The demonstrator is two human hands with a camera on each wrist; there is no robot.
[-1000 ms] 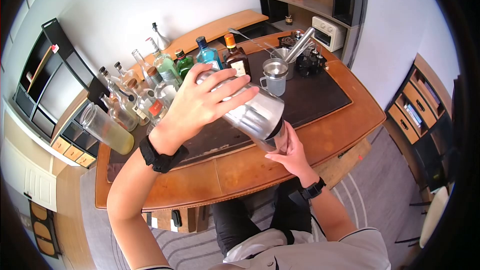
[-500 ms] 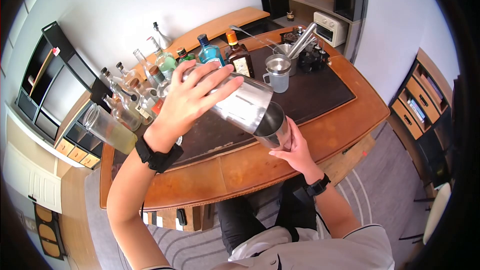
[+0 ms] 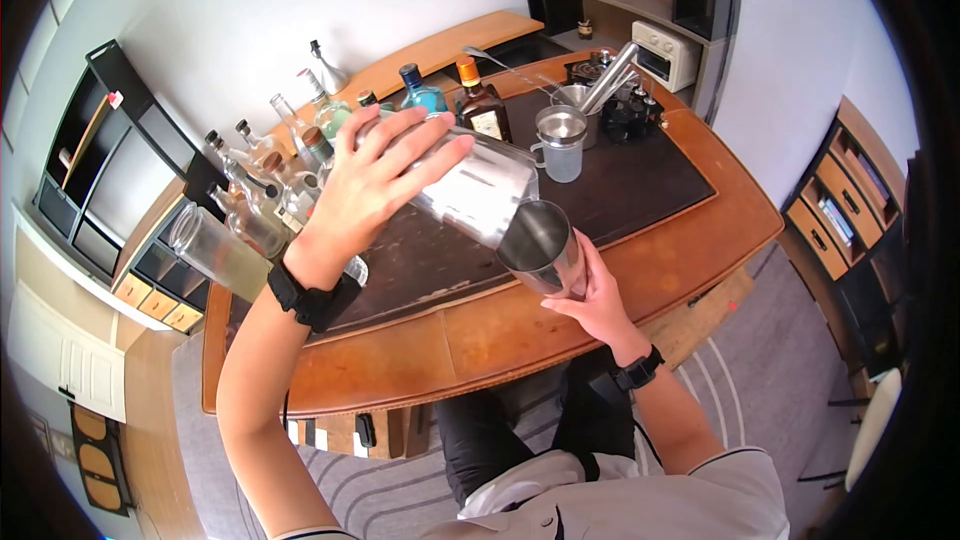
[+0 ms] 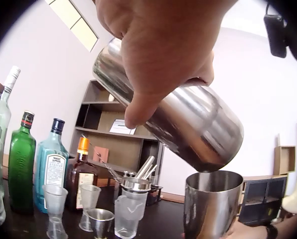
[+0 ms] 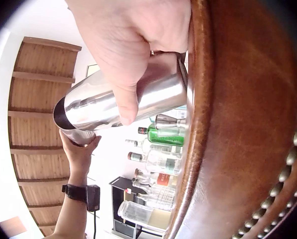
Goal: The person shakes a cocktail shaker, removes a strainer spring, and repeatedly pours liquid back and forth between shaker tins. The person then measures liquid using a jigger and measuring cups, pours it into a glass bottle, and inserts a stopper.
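My left hand (image 3: 370,180) grips a large steel shaker tin (image 3: 475,190), fingers spread over its upper side. The tin tilts steeply, its lower end down to the right. Just below that end, my right hand (image 3: 597,300) holds a second steel shaker tin (image 3: 562,265) from its right side, thumb and fingers round it. This lower tin's mouth faces up, and the dark inside wall shows in the head view. The upper tin (image 4: 208,124) hangs right over the lower tin's rim (image 4: 214,175) in the left wrist view. No liquid stream shows between them.
Several bottles, including a brown one (image 3: 485,115), stand at the back left, beside a glass jar (image 3: 215,245) of yellowish liquid. A frosted cup (image 3: 562,162) with a metal strainer (image 3: 561,124) stands behind the tins. Plastic jiggers (image 4: 90,199) and a metal jigger (image 4: 100,219) are nearby.
The two tins were close together at their ends. The left tin has shifted up and left, and the right tin has tipped more upright, so its open mouth now shows.
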